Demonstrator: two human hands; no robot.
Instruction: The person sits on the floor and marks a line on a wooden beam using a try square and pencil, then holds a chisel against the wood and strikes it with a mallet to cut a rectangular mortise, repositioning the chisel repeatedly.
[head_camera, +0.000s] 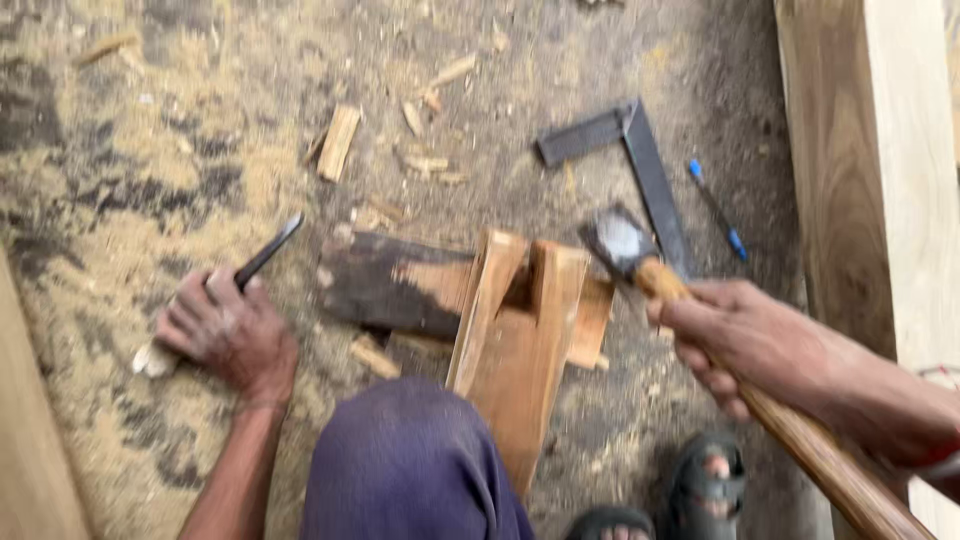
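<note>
1. Nearest the camera is a knee (410, 465) in purple cloth, with sandals (705, 485) beside it on the floor (120, 150).
2. Right hand (745, 345) is closed around the hammer (625, 245) handle, near the head; the hammer looks heavy and stiff.
3. Left hand (225, 330) grips a chisel (265, 250) on the floor, left of the wood (520, 330).
4. Wood looks hard and solid.
5. Behind lie a square (640, 165) and a pen (717, 210).
</note>
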